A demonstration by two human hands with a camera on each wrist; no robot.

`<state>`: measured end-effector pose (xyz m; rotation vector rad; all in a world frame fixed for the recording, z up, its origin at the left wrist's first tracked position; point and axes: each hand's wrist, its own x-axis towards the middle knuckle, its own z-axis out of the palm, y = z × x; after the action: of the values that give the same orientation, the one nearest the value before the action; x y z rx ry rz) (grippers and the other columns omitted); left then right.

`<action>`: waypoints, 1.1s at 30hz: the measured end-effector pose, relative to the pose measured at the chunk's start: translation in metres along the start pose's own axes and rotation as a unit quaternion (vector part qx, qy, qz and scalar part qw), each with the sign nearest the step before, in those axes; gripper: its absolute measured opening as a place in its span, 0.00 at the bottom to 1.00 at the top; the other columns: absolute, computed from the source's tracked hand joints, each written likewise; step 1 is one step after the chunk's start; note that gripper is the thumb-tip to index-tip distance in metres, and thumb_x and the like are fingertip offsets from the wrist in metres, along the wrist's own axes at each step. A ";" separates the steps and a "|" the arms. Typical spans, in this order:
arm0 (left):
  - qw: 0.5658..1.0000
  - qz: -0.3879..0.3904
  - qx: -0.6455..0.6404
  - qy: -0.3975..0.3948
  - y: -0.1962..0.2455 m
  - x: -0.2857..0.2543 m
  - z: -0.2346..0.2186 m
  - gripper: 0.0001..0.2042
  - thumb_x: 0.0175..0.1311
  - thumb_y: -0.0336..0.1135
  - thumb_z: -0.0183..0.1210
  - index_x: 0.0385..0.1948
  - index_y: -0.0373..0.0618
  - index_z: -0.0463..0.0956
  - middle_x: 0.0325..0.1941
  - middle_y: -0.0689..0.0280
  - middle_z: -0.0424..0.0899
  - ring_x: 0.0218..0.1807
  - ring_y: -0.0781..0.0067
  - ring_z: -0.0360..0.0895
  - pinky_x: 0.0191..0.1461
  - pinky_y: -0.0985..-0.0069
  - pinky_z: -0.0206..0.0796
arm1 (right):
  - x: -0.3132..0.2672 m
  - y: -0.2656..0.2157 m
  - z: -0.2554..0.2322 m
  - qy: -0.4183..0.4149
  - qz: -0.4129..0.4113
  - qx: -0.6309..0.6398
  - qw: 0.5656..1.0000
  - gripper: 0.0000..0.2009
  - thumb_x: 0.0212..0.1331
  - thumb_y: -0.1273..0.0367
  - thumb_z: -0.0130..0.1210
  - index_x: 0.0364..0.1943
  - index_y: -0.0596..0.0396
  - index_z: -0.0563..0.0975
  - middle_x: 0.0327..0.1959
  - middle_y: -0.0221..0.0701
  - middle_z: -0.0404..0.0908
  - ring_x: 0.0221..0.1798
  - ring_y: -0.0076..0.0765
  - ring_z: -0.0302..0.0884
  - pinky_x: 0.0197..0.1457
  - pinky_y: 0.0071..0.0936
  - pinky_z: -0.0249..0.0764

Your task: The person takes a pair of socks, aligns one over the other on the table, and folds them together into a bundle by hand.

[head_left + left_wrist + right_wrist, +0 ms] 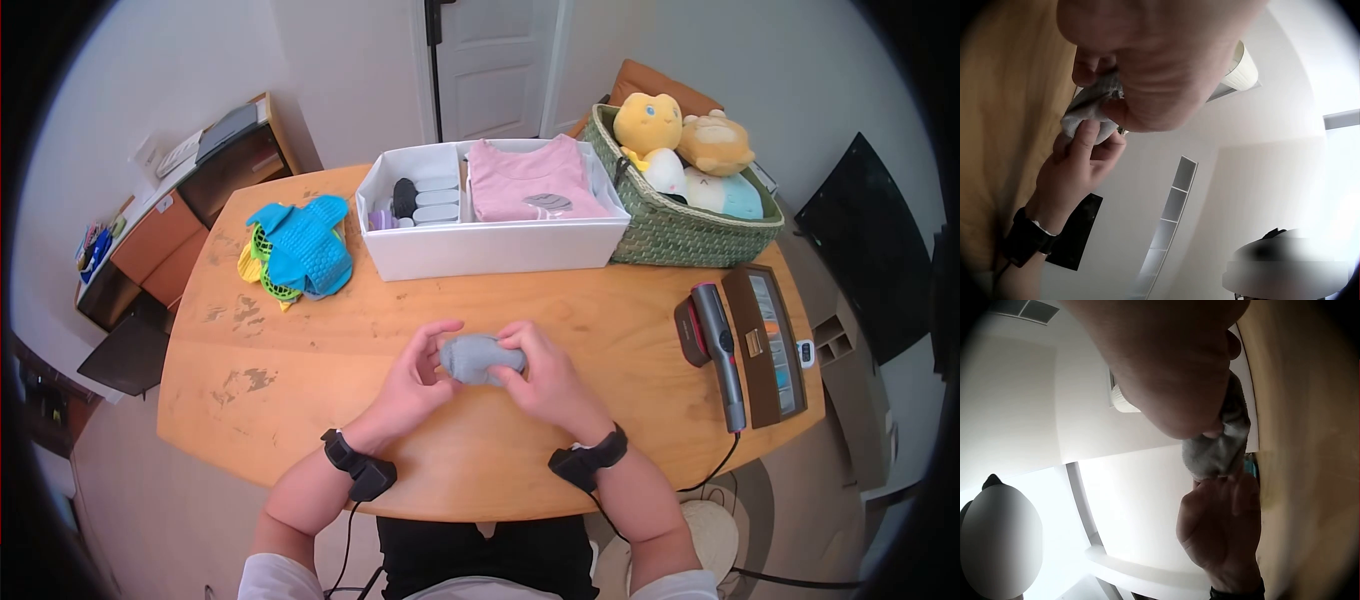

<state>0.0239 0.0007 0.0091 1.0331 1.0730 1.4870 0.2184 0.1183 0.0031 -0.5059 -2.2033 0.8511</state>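
Observation:
A rolled grey sock (478, 360) is between my hands, above the near-middle of the wooden table. My right hand (545, 372) pinches its right end, thumb below and fingers on top. Around the left end my left hand (420, 375) is cupped with loosely bent fingers, its thumb close to the fabric. From the left wrist, the sock (1088, 109) shows partly covered by the near hand, with the right thumb pressed on it. In the right wrist view the left hand (1222, 519) is palm-up right at the sock's lower end.
A white divided box (490, 250) at the back holds rolled socks (435, 198) and a folded pink shirt (535, 180). Right of it is a green basket (690, 240) of plush toys. Blue mesh cloth (305, 245) lies left; a corded hair styler (718, 350) and brown case (765, 345) lie right.

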 end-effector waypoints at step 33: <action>0.939 0.049 0.287 0.183 -0.021 -0.005 0.006 0.19 0.59 0.15 0.61 0.52 0.42 0.78 0.27 0.75 0.68 0.28 0.82 0.67 0.31 0.78 0.60 | 0.002 -0.017 0.009 -0.048 -0.127 -0.192 0.972 0.11 0.60 0.78 0.57 0.43 0.53 0.72 0.50 0.38 0.76 0.45 0.47 0.85 0.32 0.39 0.82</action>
<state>0.0353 -0.0011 -0.0098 1.2429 1.8190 1.5142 0.2090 0.1036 0.0116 -0.3534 -2.4691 0.3199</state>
